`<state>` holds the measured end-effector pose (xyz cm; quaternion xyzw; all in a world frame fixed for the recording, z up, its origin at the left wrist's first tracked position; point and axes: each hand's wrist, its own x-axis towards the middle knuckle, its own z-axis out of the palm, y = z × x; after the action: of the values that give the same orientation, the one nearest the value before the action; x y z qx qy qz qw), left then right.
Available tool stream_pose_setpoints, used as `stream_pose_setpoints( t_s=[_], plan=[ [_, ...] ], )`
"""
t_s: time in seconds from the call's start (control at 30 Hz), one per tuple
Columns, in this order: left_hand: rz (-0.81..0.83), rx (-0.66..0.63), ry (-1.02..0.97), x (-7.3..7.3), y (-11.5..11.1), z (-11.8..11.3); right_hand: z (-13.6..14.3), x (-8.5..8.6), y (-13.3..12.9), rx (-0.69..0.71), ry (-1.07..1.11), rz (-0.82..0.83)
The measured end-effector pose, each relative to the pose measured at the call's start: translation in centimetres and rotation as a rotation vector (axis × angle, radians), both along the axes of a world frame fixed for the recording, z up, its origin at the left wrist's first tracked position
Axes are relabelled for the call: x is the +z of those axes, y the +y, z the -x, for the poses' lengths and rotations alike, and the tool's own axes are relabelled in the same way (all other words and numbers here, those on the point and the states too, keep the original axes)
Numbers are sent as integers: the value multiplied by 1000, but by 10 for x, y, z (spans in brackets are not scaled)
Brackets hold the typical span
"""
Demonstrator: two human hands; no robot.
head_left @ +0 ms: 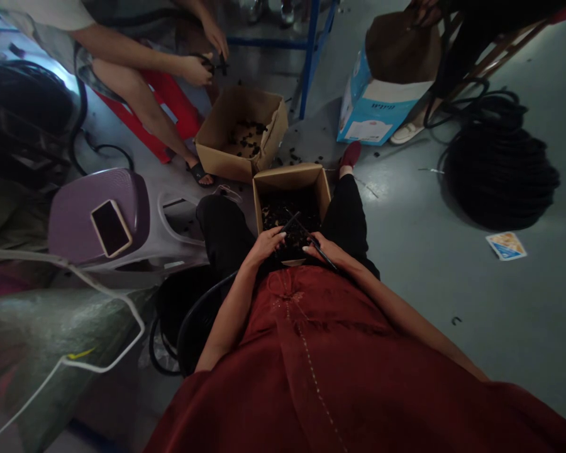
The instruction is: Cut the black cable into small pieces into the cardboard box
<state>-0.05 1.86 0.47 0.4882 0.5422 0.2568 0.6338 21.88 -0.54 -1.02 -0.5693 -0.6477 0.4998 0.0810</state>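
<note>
Over an open cardboard box (pixel 258 202) between the knees, my left hand (pixel 268 244) is closed on a thin black strip (pixel 291 221) whose end points up and to the right. My right hand (pixel 323 247) is closed round a dark, slender tool (pixel 329 260); its tip comes close to the strip, and whether they touch I cannot tell. Many small black pieces (pixel 290 204) lie inside the box below both hands. A black cord (pixel 217 286) runs from the lower left toward my left hand.
A second cardboard box (pixel 226 160) adjoins the first. A phone (pixel 110 228) rests on a purple stool (pixel 70 220). Ahead are a co-worker's hands (pixel 199 69), a blue-and-white box (pixel 368 116) and a blue frame (pixel 309 69). A black cord coil (pixel 500 163) lies right.
</note>
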Motion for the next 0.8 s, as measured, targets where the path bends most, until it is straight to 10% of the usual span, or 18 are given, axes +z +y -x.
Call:
stream_pose_setpoints(
  t_s=[0.8],
  plan=[
    [-18, -26, -38, 3, -1, 2, -6, 8, 4, 40, 204, 32]
  ],
)
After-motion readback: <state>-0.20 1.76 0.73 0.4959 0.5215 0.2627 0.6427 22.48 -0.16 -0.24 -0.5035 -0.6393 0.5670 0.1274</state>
